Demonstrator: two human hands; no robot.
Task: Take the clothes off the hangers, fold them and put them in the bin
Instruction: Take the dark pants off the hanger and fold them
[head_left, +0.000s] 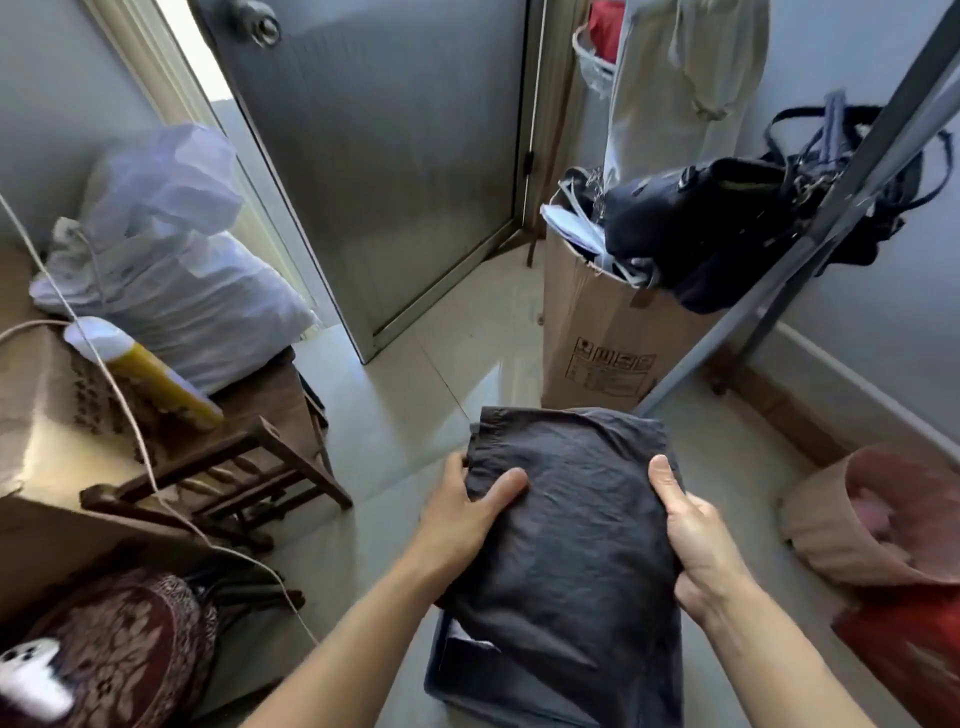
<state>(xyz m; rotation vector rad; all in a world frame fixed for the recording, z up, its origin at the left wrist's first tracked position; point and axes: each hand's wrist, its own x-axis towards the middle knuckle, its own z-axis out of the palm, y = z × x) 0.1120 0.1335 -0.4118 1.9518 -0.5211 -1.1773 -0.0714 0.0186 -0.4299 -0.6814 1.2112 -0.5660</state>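
Tiled-floor room: folded grey garment (566, 519) at 6 o'clock, gripped at both edges by left hand (467, 514) and right hand (696, 540), thumbs on top, over what looks like the bin (452, 686), not yet in; beige garment (685, 78) at 1 o'clock still hanging.
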